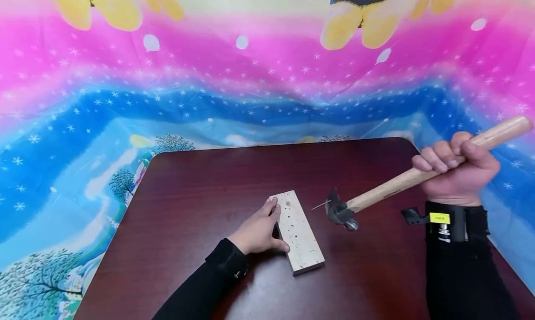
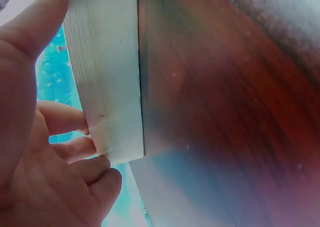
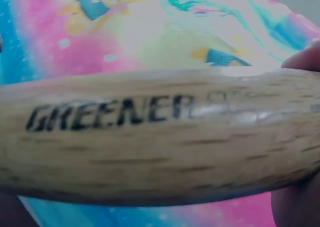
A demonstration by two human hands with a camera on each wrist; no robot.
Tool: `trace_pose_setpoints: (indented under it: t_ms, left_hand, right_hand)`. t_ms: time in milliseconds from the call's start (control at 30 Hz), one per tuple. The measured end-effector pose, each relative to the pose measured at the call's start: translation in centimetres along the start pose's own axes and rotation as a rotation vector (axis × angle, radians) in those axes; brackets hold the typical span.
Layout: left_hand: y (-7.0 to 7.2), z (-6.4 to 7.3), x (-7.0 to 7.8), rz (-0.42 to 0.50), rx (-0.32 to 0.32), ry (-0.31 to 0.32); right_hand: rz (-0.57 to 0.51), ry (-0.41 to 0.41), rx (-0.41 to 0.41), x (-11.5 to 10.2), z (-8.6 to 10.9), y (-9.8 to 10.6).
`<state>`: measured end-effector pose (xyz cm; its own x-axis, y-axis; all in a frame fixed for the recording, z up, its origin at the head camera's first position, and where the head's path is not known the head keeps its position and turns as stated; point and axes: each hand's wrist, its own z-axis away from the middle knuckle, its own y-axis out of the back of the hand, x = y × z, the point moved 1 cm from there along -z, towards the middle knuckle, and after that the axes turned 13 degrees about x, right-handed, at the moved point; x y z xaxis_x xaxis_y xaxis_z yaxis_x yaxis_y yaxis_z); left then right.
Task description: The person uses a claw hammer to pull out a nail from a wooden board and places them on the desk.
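The right hand [image 1: 461, 171] grips a hammer [image 1: 386, 190], a nail [image 1: 320, 205] at its head, right of the board [image 1: 303, 234], whose left edge the left hand [image 1: 259, 229] holds and should brace firmly, clear of the hammer.

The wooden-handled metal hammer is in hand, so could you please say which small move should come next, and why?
I would probably have the left hand leave the pale rectangular wooden block and take the thin metal nail off the dark metal hammer head: the nail appears lodged there, apart from the block, while the right hand grips the pale wooden handle.
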<state>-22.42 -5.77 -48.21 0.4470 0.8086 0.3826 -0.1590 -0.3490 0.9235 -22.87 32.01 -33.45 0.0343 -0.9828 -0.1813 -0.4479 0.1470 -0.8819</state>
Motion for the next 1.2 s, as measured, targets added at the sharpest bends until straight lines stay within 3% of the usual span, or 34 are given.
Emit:
trace_pose_setpoints:
  t_ms: [133,400,533,667,800,967,1067,1200]
  left_hand:
    - [0.4,-0.3,0.1,-0.008,-0.007,-0.012]
    - [1.2,-0.7,0.0,-0.010,-0.034,-0.034]
    - [2.9,-0.4,-0.3,0.126,0.032,-0.015]
    - [5.7,-0.3,0.0,0.294,0.136,-0.055]
    - [7.1,0.0,1.6,0.325,0.116,-0.114]
    - [6.6,0.3,5.2,0.326,0.131,-0.205]
    - [6.3,0.2,7.2,0.311,0.192,-0.282]
    - [6.4,0.3,8.5,0.321,0.232,-0.258]
  right_hand:
    - [0.011,0.039,0.031,-1.2,0.7,-1.1]
    - [0.098,0.006,-0.063,-0.3,0.6,-2.7]
    - [0.102,-0.002,-0.051,0.1,0.8,-3.1]
    - [0.131,-0.009,-0.064,0.1,1.1,-3.5]
    - [0.170,-0.006,-0.095,0.2,1.5,-3.6]
    - [0.200,-0.036,-0.108,0.7,1.8,-3.5]
    - [0.195,-0.050,-0.106,1.2,1.6,-3.6]
    - [0.190,-0.052,-0.127,1.8,1.3,-3.8]
